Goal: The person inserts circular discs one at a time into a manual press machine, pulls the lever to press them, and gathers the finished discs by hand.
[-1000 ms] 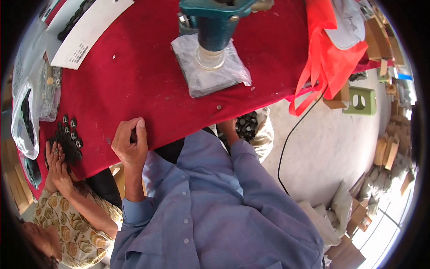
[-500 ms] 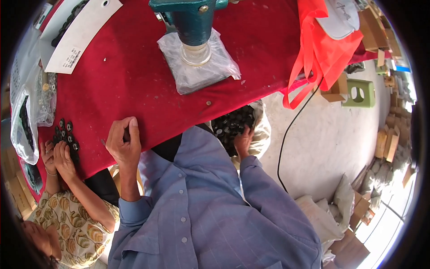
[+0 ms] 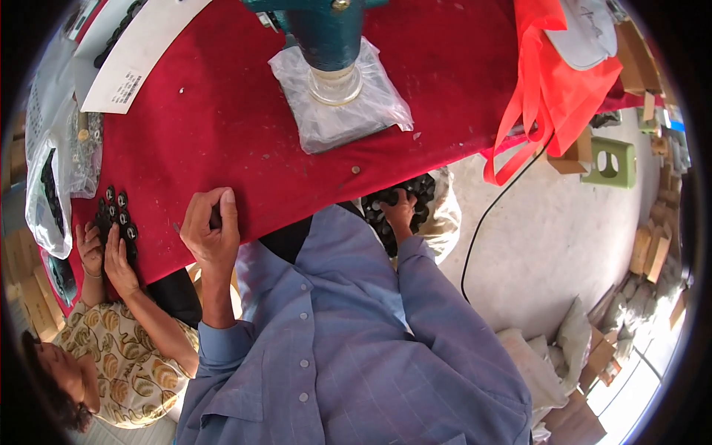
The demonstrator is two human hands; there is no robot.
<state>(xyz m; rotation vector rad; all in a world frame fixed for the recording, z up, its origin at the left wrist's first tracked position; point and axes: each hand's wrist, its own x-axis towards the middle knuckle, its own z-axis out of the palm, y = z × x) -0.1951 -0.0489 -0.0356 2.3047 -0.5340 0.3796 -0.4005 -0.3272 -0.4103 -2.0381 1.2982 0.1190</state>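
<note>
My left hand [image 3: 211, 226] rests closed on the red tablecloth [image 3: 297, 189] near the front edge. A dark spot shows between its thumb and curled fingers, and what it holds, if anything, is not clear. Below the table edge, my right hand [image 3: 400, 211] is in an open pale sack [image 3: 445, 215]. Its fingers are bent around some of the black round pieces [image 3: 423, 189] that fill it; the fingertips are partly hidden. Beyond my hands stands a dark green press [image 3: 322, 37], its clear round foot [image 3: 334, 87] over a pad wrapped in plastic [image 3: 356, 122].
At left, a co-worker's hands [image 3: 115, 259] are beside several black round parts [image 3: 119, 211]. Clear plastic bags [image 3: 48, 215] and a white box [image 3: 141, 59] lie behind them. A red bag [image 3: 549, 104] hangs over the table's right side. A black cord [image 3: 482, 215] runs down past a green stool [image 3: 612, 163].
My right hand has moved left and farther in over the black pieces, its fingers bending among them. My left hand stays closed on the cloth. The whole view has shifted slightly.
</note>
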